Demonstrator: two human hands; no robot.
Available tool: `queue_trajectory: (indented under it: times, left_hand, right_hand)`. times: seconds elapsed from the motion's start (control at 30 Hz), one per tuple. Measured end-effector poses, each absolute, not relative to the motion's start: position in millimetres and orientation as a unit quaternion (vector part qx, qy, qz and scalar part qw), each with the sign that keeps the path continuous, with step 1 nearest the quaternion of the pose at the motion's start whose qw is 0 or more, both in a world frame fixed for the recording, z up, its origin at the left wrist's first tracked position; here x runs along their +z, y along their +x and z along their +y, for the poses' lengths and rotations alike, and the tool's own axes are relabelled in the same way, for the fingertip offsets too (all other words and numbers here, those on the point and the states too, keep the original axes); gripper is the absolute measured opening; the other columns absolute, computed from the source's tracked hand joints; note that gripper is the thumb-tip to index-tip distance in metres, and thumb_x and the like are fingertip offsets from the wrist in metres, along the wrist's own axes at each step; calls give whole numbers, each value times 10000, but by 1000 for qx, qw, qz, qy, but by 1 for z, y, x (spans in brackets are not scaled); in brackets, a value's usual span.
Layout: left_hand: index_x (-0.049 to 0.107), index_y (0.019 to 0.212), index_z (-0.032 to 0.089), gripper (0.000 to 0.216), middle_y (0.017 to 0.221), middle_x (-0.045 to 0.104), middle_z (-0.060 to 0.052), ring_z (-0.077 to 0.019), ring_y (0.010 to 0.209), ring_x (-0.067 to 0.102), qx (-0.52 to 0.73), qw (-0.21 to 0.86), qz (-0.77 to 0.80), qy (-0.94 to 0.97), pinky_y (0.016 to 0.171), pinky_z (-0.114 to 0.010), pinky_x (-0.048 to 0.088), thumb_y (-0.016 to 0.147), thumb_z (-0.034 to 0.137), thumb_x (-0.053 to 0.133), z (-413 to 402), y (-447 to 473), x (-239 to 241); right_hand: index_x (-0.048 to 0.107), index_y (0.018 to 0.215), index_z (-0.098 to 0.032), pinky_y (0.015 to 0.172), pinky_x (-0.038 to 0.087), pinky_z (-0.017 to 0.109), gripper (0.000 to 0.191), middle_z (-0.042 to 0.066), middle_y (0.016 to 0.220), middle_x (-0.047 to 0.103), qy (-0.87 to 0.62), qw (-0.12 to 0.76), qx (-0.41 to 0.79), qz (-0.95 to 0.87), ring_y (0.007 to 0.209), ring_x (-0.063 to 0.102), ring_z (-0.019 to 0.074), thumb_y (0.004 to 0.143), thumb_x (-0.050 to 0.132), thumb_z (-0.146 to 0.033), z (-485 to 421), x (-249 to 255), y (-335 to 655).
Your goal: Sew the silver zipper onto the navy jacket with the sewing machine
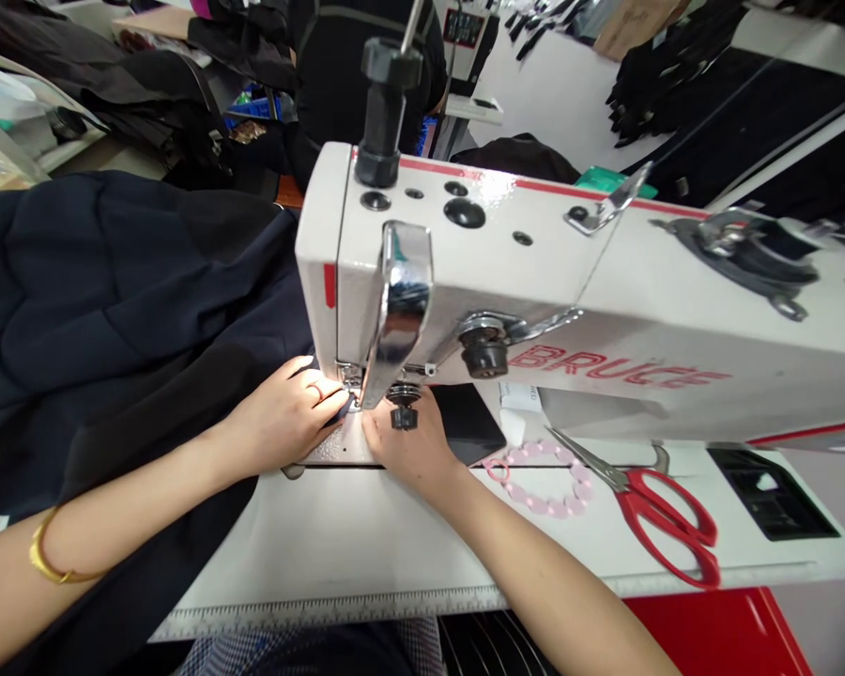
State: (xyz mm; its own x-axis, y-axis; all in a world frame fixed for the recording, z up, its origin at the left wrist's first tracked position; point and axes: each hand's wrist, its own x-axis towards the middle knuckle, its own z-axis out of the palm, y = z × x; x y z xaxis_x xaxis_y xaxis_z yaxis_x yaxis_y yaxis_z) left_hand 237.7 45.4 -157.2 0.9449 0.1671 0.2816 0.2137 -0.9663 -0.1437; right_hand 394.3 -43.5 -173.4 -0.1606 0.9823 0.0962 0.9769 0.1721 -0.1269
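Beside the needle area of a white sewing machine [366,272], my left hand [288,418] is closed on the edge of a dark navy garment [183,272]. Most of that cloth spreads out to the left and hangs over the table's front. My right hand [415,437] lies on the other side of the needle, low against the machine bed [342,449]. Its fingers bend inward, partly hidden behind the machine head and a black knob [404,413]; what they hold, if anything, is hidden. The presser foot is mostly covered from view.
Right of my hands lie a pink ring-shaped string [535,507], red-handled scissors [666,512] and a black tray [775,493]. A ruler strip [394,601] runs along the table's front edge. Behind the machine a person in black [338,84] sits near piled dark clothes.
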Motion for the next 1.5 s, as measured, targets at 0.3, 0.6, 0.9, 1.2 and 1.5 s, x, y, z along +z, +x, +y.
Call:
queue_trajectory:
  times: [0.3, 0.6, 0.9, 1.2, 1.5]
  left_hand:
    - [602, 847, 132, 200, 780, 585, -82, -201, 765, 544, -130, 74, -111, -982, 746, -357, 429, 848, 230, 428, 44, 236, -156]
    - [600, 881, 127, 180, 856, 609, -96, -225, 795, 556, -127, 44, -127, -983, 766, -390, 427, 840, 232, 460, 42, 235, -158]
    - [579, 927, 146, 163, 944, 615, -87, -218, 871, 555, -123, 25, -144, -982, 859, -411, 397, 833, 246, 492, 43, 233, -159]
    - [581, 947, 145, 208, 927, 609, -90, -229, 882, 535, -102, 26, -148, -983, 877, -421, 369, 846, 290, 472, 46, 234, -162]
    - [550, 734, 147, 175, 799, 586, -58, -187, 754, 510, -129, 28, -111, -985, 730, -346, 395, 850, 216, 438, 42, 231, -162]
  right_hand:
    - [585, 702, -184, 778, 315, 333, 190, 52, 687, 582, -649, 90, -25, -755, 779, 498, 195, 788, 419, -150, -42, -178, 393]
    - [588, 701, -177, 761, 348, 321, 193, 59, 725, 607, -647, 119, -80, -749, 740, 510, 187, 780, 420, -125, -43, -180, 390]
    - [589, 815, -158, 718, 417, 289, 315, 89, 814, 627, -670, 328, 36, -664, 798, 566, 192, 905, 305, -259, -47, -178, 391]
    - [540, 651, -152, 564, 397, 251, 344, 76, 672, 604, -689, 376, 97, -612, 629, 542, 160, 876, 288, -218, -39, -197, 398]
    - [596, 752, -144, 583, 385, 235, 377, 69, 698, 621, -693, 365, 122, -610, 648, 564, 151, 906, 273, -260, -39, -196, 398]
